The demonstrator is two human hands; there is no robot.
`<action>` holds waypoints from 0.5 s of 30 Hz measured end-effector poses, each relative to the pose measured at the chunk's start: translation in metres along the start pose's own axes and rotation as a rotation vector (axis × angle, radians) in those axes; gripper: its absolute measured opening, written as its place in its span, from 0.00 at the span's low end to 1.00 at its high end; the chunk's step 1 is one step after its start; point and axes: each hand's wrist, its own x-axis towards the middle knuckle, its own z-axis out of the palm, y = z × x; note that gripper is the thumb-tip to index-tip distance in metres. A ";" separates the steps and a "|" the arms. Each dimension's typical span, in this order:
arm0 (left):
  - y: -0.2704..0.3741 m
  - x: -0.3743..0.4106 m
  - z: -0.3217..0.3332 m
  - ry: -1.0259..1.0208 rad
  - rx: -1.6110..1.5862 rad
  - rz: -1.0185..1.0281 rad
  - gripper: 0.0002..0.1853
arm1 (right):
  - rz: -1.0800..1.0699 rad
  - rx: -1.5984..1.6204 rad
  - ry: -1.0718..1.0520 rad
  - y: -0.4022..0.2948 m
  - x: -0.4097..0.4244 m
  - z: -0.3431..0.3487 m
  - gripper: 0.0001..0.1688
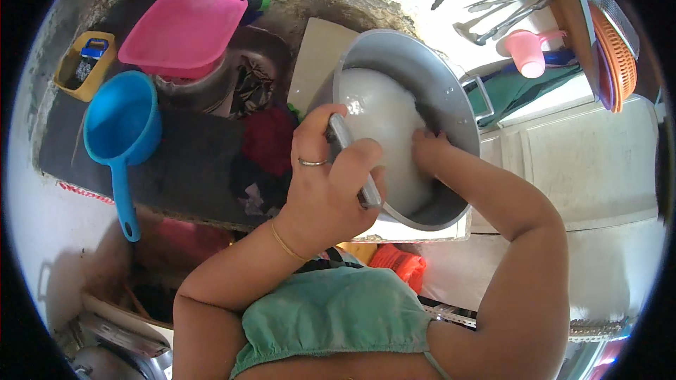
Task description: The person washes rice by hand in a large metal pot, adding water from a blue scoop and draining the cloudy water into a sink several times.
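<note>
A large grey metal pot [406,53] leans to one side, its mouth facing me. My left hand [322,174] wears a ring and is wrapped around the pot's near metal handle [342,132]. Cloudy whitish liquid [377,105] lies in the lower side of the pot. Inside it is my right hand [429,150], its fingertips sunk in the liquid and hidden, so their grip does not show. The far handle [481,97] sticks out free on the right.
Left on the dark counter [195,153] are a blue dipper [122,121], a pink basin [182,31] and a yellow container [66,74] with a scrubber. Dark red cloth [269,140] lies beside the pot. Tongs [507,21] and a pink cup [525,55] hang at upper right.
</note>
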 end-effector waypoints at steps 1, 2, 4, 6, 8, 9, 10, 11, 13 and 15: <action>0.000 0.000 0.000 0.005 -0.006 0.001 0.28 | -0.082 -0.005 -0.102 -0.003 0.001 -0.009 0.29; -0.001 -0.001 0.000 -0.001 -0.005 0.000 0.27 | -0.181 -0.017 -0.215 -0.004 0.003 -0.016 0.28; -0.001 -0.002 0.001 -0.014 -0.006 -0.006 0.27 | -0.390 -0.045 -0.374 -0.013 0.001 -0.023 0.26; -0.001 -0.001 0.002 -0.010 -0.001 -0.006 0.27 | -0.542 -0.068 -0.468 -0.023 -0.007 -0.030 0.25; 0.001 0.000 -0.001 -0.029 0.031 0.001 0.27 | -0.652 -0.060 -0.457 -0.031 -0.014 -0.033 0.23; 0.004 0.003 -0.005 -0.051 0.053 0.011 0.28 | -0.715 -0.040 -0.414 -0.036 -0.014 -0.026 0.26; 0.006 0.004 -0.006 -0.074 0.075 0.021 0.28 | -0.778 -0.021 -0.369 -0.041 -0.014 -0.019 0.28; 0.006 0.004 -0.005 -0.073 0.073 0.026 0.28 | -0.754 0.101 -0.359 -0.043 -0.016 -0.012 0.30; 0.003 0.003 -0.004 -0.063 0.087 0.033 0.28 | -0.632 0.430 -0.359 -0.044 -0.029 -0.037 0.31; 0.002 0.001 -0.003 -0.047 0.053 0.000 0.27 | -0.559 0.712 -0.223 -0.047 -0.036 -0.047 0.31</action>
